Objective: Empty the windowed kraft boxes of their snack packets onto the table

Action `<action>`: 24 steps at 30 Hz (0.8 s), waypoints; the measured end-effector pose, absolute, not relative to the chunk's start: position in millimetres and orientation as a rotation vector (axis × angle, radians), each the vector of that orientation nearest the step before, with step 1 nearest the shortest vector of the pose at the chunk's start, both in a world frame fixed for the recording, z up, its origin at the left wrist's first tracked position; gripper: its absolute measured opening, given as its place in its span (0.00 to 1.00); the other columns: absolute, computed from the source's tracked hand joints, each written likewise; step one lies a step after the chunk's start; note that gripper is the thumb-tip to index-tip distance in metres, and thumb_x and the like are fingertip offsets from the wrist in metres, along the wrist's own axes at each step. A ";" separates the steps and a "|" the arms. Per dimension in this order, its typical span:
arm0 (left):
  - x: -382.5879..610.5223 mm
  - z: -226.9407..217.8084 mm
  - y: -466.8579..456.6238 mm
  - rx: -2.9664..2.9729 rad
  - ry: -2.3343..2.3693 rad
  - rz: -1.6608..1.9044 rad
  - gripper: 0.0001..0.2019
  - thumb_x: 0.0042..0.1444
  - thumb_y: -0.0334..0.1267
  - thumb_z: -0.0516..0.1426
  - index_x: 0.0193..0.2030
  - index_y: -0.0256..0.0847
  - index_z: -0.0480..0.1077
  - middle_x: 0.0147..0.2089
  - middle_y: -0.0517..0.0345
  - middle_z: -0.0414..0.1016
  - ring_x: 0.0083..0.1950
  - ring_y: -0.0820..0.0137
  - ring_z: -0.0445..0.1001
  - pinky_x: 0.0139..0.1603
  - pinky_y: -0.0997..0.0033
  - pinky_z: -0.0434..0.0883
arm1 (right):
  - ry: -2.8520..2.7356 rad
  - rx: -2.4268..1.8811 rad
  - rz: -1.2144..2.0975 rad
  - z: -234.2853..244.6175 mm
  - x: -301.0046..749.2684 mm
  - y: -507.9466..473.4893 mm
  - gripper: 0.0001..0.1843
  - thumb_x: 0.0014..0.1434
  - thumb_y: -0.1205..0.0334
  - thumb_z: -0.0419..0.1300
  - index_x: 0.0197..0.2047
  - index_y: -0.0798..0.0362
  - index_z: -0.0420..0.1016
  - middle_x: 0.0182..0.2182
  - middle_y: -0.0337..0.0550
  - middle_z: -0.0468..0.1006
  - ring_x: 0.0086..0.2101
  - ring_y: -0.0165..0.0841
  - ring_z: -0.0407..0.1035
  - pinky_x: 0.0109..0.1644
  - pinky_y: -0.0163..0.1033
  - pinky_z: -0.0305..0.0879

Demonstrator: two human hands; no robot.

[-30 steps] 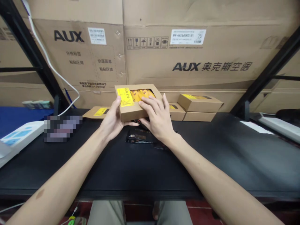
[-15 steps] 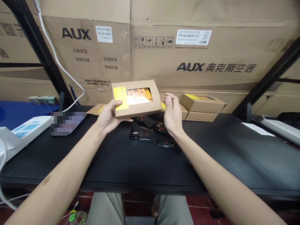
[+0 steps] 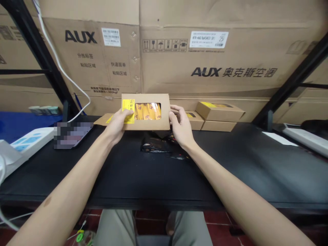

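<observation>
Right-hand fingers that stood apart from the windowed box [image 3: 147,124] a moment ago now meet its right end, and its face has swung squarer to the person. From where I stand, the left hand [image 3: 115,126] pinches the other end, thumb across the yellow label [image 3: 127,118]; the right hand [image 3: 181,127] has its fingers bent inward, though whether they grip or merely rest I can't tell. So the box hangs between both sets of fingers above the tabletop [image 3: 153,181], black packets [image 3: 155,145] lying below them. To steady it well, I'd press both ends lightly and evenly, keeping thumbs off the window.
</observation>
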State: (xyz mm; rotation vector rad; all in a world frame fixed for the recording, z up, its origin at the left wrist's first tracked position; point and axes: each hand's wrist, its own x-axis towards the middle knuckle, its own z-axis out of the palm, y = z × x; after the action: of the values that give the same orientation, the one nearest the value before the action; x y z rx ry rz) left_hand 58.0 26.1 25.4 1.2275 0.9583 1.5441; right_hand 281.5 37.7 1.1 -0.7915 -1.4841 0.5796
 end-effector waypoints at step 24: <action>63.9 14.8 32.1 1.220 0.956 1.732 0.23 0.54 0.51 0.68 0.51 0.39 0.75 0.56 0.41 0.83 0.59 0.51 0.81 0.61 0.51 0.78 | -1.512 -0.863 0.386 3.6 281.9 33.7 0.20 0.67 0.46 0.55 0.54 0.49 0.70 0.55 0.51 0.80 0.54 0.39 0.75 0.59 0.50 0.70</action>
State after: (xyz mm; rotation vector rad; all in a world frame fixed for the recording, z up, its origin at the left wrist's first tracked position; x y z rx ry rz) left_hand 63.9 32.1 14.8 1.2200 0.9556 1.7324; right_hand 281.9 33.7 3.6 -0.8633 -1.5117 0.3857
